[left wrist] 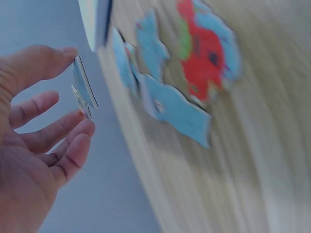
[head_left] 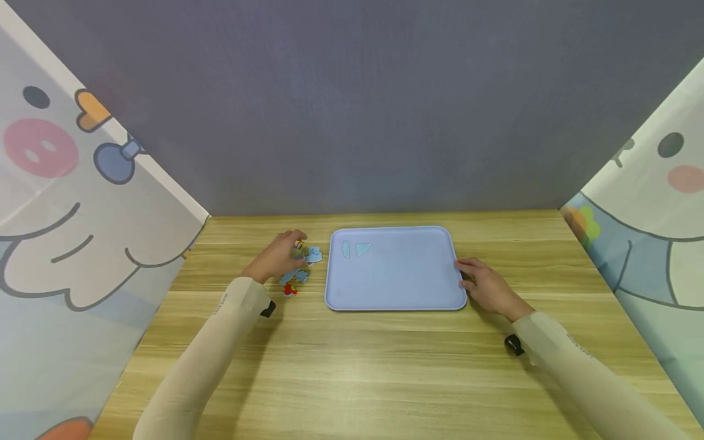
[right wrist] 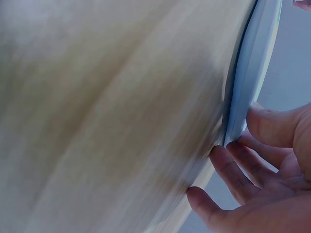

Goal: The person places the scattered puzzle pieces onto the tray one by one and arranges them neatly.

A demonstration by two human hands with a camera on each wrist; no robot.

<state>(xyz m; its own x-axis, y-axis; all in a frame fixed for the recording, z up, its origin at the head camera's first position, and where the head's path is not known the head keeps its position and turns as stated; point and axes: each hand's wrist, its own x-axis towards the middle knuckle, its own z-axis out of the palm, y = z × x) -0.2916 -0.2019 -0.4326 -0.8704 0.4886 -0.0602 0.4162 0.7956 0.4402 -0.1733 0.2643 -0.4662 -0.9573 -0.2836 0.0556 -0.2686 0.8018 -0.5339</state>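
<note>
Toward the tabletop's [head_left: 352, 366] far edge, the left hand [head_left: 277, 255], pinching a jigsaw piece [left wrist: 86, 83], should hold it lightly by its edges while the right hand [head_left: 488, 289] grips the tray [head_left: 396, 275].

Hidden, cut-off & blurry bits

L hand [head_left: 277, 256] hid part of loose pcs [head_left: 301, 276] in head view; exact no. couldn't be told. Pinched pcs [left wrist: 84, 83] stood nearly edge-on in L wrist view, so their pics were mostly hidden. Red pc [left wrist: 204, 46] was blurred & cut by top edge. Sleeve lettering [head_left: 220, 304] was too sm. to read. R wrist view: tabletop [right wrist: 97, 107] smeared w/ blur; tray [right wrist: 249, 65] & R hand [right wrist: 282, 187] ran off frame.
</note>
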